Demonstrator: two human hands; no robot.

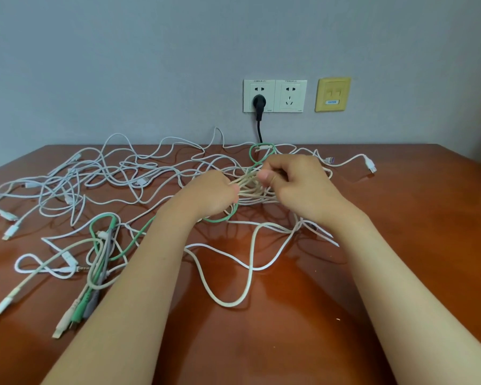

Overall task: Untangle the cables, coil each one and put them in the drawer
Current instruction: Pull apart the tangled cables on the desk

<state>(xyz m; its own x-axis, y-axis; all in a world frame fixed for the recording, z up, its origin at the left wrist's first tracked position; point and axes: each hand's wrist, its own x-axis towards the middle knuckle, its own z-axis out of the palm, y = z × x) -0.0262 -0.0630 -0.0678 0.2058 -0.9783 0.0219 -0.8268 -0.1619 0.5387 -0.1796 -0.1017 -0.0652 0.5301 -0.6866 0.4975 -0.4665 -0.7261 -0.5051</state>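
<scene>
Left hand (211, 194) and right hand (297, 184) both curl round a knot of thin cream cables (252, 187) near the back of the glossy reddish-brown wooden surface (386, 245); white and green cables (100, 184) sprawl leftward; grey wall (122, 65) behind carries white sockets (275, 95).

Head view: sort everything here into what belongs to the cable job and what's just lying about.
Job: left hand and right hand, both gripping the cream cable bundle; green cable; loose white cables.
Just there: black plug, wall sockets, yellow wall plate, table.
</scene>
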